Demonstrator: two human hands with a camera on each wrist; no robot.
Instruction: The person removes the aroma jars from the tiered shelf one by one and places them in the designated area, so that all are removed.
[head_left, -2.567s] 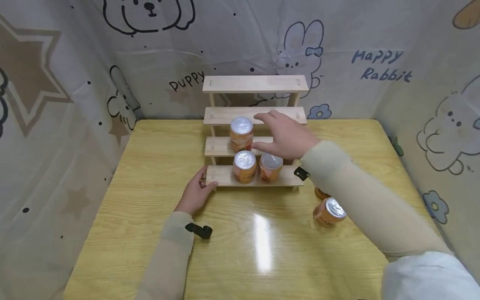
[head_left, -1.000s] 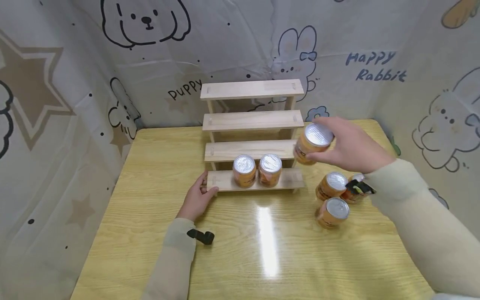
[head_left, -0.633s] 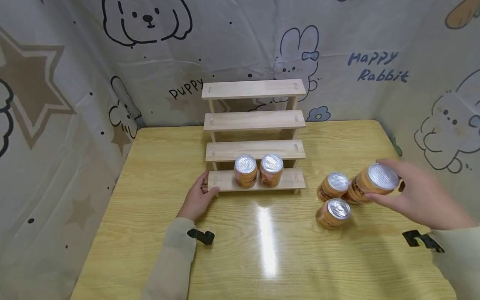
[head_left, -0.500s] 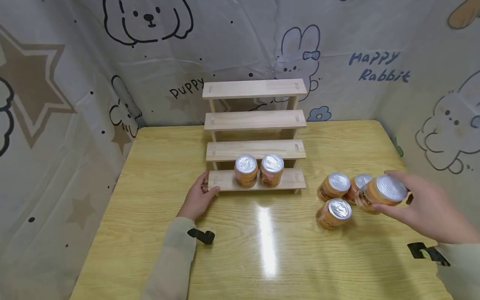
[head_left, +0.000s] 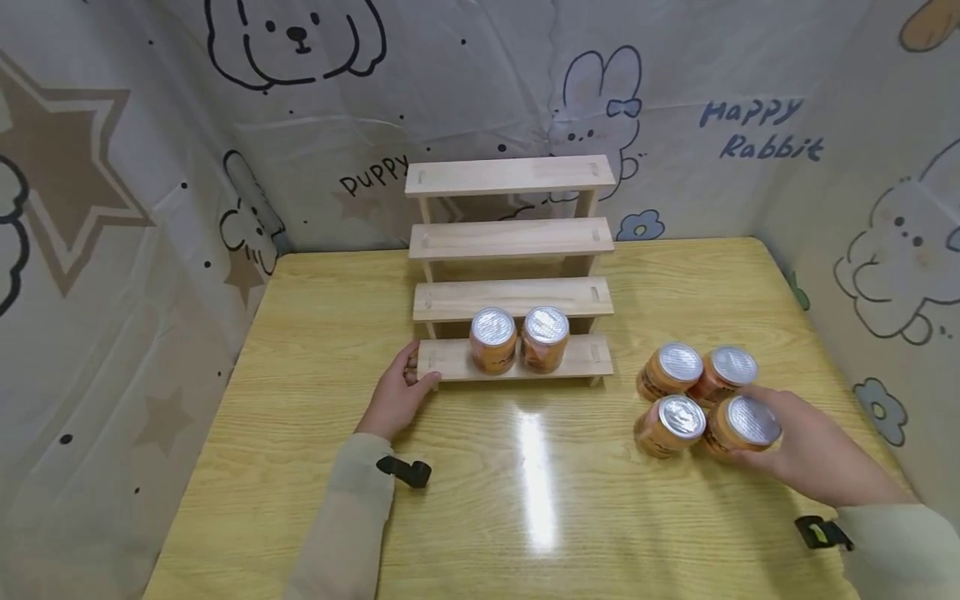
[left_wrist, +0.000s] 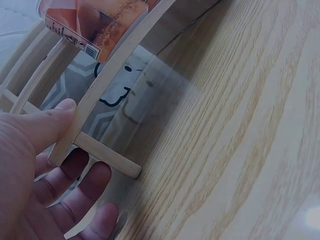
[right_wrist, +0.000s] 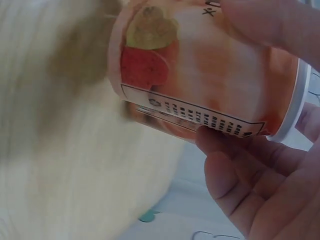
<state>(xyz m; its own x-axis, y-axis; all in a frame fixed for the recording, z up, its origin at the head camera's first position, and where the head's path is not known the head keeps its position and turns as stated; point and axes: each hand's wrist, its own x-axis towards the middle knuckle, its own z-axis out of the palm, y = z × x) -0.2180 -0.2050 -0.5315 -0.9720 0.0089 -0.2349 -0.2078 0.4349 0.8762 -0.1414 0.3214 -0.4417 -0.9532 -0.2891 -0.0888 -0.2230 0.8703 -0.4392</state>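
Observation:
My right hand [head_left: 806, 450] grips an orange can [head_left: 742, 425] with a silver lid, low at the right of the table. In the right wrist view, thumb and fingers lie round the can [right_wrist: 200, 65]. Three similar cans stand close by: one front left [head_left: 670, 427], one back left [head_left: 670, 371], one back right [head_left: 723, 373]. My left hand [head_left: 395, 393] pinches the left end of the lowest step of a wooden tiered shelf [head_left: 442, 358]; in the left wrist view the thumb [left_wrist: 55, 120] lies on top of the board. Two more cans [head_left: 492, 342] sit side by side on that step.
The shelf's upper boards [head_left: 510, 175] rise toward the back wall. A printed cloth [head_left: 330, 117] with cartoon animals hangs behind and at both sides. The light wood table [head_left: 465, 500] has a bright reflection near its middle.
The right hand took a can off the second step, carried it right and lowered it beside the other three. The left hand keeps its place on the shelf.

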